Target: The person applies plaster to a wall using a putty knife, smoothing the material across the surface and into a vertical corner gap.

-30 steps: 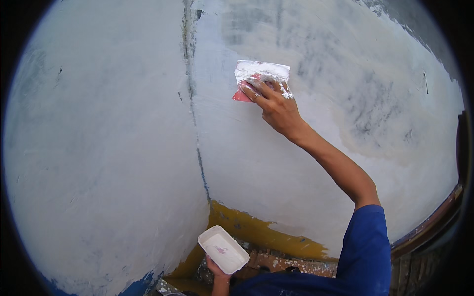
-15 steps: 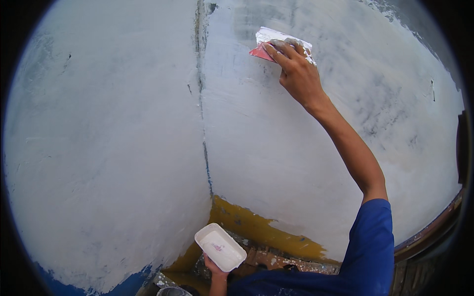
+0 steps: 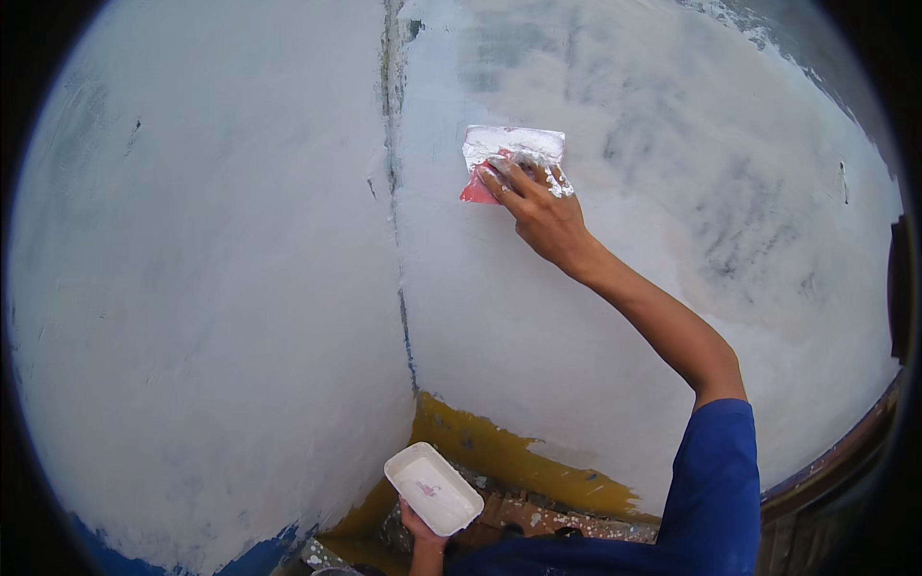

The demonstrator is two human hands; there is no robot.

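No legible txt, labels, nos. or signs in view.

Pale, patchy left wall (image 3: 211, 269) above blue paint (image 3: 257, 555); mustard-yellow band (image 3: 509, 456) beside speckled floor (image 3: 610, 521).

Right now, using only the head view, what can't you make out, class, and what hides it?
- Head view: the far face of the red spreader in the right hand, hidden by its near face.
- Head view: most fingers of the left hand, hidden by the white tray.
- Head view: the rest of the brown edging, cut off by the fisheye's dark rim.
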